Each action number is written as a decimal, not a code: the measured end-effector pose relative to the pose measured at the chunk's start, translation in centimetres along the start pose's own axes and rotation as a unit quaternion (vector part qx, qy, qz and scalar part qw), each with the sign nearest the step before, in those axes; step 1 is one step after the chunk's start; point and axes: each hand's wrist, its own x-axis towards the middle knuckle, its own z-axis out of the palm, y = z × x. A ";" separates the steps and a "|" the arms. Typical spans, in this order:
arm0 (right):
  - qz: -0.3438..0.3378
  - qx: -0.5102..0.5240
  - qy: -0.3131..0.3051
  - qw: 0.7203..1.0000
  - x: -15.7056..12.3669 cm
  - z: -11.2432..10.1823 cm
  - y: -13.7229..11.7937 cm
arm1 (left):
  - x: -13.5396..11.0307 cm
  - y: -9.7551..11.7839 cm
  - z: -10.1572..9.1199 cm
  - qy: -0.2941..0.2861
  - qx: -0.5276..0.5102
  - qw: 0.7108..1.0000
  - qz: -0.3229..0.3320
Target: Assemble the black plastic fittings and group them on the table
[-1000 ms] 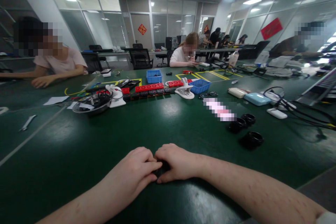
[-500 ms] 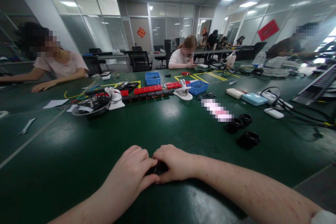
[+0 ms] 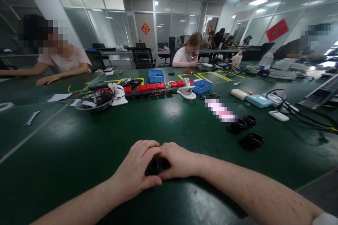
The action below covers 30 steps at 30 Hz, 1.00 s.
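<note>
Green tabletop (image 3: 66, 154) lies under everything here; take the hands as the clock's centre, with twelve straight ahead. There, low over the near edge, a black part (image 3: 155, 164) sits between the two hands, mostly covered. The left hand (image 3: 139, 167) curls over its near-left side, thumb set apart from the fingers; the right hand (image 3: 179, 161) is bent around its other side. Both seem to be gripping it, though how tightly I cannot tell.

Work on this piece looks under way rather than finished, since neither hand has let go; whether anything on it is joined or loose is hidden. Around two o'clock stand three black rings (image 3: 255, 141), untouched and well apart from the hands. Whether they are finished or waiting does not show.

At ten o'clock lies a wrench (image 3: 32, 118), and farther off at eleven a metal bowl (image 3: 91, 107) of cables, both out of use. Beyond, at twelve, runs a red strip (image 3: 150, 87); a co-worker (image 3: 66, 58) sits past eleven.
</note>
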 end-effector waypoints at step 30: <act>-0.010 -0.028 -0.009 1.000 0.0 0.0 0.1 | 1.6 1.4 -3.7 -0.198 -0.054 0.973 -0.107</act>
